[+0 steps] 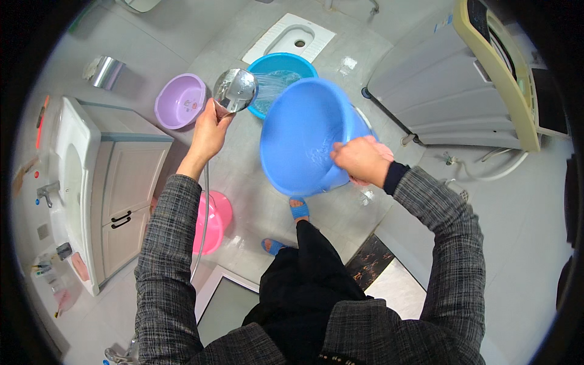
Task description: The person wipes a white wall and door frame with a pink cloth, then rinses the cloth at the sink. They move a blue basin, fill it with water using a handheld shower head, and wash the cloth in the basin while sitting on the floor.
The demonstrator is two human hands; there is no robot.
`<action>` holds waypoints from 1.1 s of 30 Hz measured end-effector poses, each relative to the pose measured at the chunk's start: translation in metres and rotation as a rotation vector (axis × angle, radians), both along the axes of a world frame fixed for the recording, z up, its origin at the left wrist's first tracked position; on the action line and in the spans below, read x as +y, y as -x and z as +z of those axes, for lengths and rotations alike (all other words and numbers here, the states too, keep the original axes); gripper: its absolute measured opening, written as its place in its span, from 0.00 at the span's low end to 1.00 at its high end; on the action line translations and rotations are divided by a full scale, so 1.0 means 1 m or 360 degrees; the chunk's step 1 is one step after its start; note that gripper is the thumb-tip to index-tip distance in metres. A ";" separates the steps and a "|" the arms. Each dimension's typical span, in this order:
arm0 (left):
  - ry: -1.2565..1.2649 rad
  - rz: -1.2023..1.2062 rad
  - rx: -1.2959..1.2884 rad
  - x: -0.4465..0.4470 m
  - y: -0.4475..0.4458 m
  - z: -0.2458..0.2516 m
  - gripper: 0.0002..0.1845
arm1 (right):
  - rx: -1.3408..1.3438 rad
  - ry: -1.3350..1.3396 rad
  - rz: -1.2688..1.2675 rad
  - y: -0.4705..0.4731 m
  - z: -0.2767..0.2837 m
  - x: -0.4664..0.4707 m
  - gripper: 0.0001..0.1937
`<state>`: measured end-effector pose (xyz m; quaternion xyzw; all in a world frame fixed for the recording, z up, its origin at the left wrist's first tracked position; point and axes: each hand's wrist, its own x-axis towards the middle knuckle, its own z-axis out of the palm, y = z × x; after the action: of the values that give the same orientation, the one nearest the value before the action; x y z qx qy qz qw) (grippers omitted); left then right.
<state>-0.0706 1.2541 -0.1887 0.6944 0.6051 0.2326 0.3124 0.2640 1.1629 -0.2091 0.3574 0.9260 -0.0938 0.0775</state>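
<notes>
My left hand grips a chrome shower head, its grey hose hanging below. Water sprays from it into a teal basin on the floor. In front of me a large blue plastic bucket is held tilted, its mouth turned to the left, and its inner wall looks wet. My right hand clasps the bucket's near right rim, with a pink cloth bunched between palm and outer wall. The bucket covers part of the teal basin.
A purple basin stands left, beside a sink cabinet. Behind my left forearm is a pink bucket. A squat toilet lies beyond the teal basin; a washing machine stands right. Wet patches mark the tiled floor.
</notes>
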 end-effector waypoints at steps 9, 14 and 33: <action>0.0273 -0.0170 -0.0190 -0.042 -0.030 -0.002 0.07 | -0.0593 -0.0129 0.0668 0.087 -0.088 -0.026 0.03; 0.0342 -0.0214 -0.0158 -0.056 -0.029 -0.006 0.07 | -0.0586 -0.0082 0.0668 0.099 -0.094 -0.025 0.03; 0.0399 -0.0024 -0.0135 -0.060 -0.017 -0.025 0.09 | -0.0513 -0.0013 0.0682 0.126 -0.101 -0.027 0.05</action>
<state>-0.0539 1.1946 -0.2142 0.6438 0.6105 0.1820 0.4239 0.1379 1.1360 -0.3102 0.1639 0.9566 -0.0135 0.2406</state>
